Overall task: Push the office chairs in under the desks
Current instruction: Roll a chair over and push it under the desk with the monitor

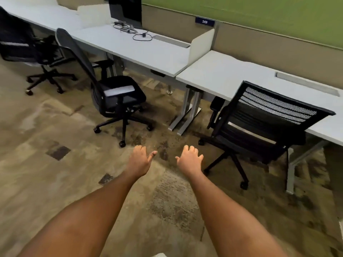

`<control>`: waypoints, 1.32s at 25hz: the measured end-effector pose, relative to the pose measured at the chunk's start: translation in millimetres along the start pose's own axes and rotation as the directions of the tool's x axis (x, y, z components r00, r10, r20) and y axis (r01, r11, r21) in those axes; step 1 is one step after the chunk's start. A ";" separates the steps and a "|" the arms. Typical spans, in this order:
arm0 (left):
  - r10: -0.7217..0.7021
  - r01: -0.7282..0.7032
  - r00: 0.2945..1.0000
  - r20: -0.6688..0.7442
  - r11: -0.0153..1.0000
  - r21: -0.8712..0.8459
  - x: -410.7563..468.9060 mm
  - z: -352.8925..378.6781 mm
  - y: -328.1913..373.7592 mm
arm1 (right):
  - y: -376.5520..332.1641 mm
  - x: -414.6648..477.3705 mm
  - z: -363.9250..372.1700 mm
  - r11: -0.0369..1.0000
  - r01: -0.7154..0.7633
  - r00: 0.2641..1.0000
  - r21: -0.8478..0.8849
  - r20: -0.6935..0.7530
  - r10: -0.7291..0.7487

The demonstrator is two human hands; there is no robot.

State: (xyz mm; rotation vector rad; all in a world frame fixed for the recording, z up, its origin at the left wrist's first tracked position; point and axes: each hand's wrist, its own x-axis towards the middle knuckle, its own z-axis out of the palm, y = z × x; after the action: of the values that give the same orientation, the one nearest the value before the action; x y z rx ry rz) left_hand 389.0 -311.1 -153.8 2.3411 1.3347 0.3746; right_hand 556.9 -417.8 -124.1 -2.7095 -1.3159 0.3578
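Both hands, left (139,160) and right (189,160), loose-fingered and grasping nothing; risk of jamming middle chair (113,93) armrest against table (148,52) edge.

I log: dark monitor (125,11), loose cables (142,36), white divider panel (201,45), numbered blue plaque (205,21), green wall panel (259,15), patterned carpet (55,173).

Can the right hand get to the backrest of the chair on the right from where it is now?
Probably yes. The right hand is empty and open over bare carpet, and nothing stands between it and the backrest of the right chair.
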 end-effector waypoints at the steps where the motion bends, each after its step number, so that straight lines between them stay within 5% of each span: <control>1: 0.010 -0.010 1.000 0.004 1.000 0.001 -2.3 -2.9 -4.2 | -3.7 0.0 1.2 1.000 -0.002 1.000 0.009 -0.004 0.002; 13: -0.190 0.198 0.978 -0.089 0.976 0.092 -4.1 -188.5 -329.0 | -373.4 -2.8 88.9 0.960 0.275 0.959 -0.057 0.094 -0.269; 33: -0.432 0.448 0.885 -0.175 0.891 0.070 197.8 -339.9 -605.7 | -752.3 202.3 96.0 0.802 0.590 0.806 -0.095 0.133 -0.577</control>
State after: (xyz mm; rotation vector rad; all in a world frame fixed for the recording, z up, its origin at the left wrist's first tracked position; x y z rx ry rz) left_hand -111.6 209.3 -141.9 2.0330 1.9517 0.3508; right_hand 81.3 206.1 -100.5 -2.2203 -2.1748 0.3438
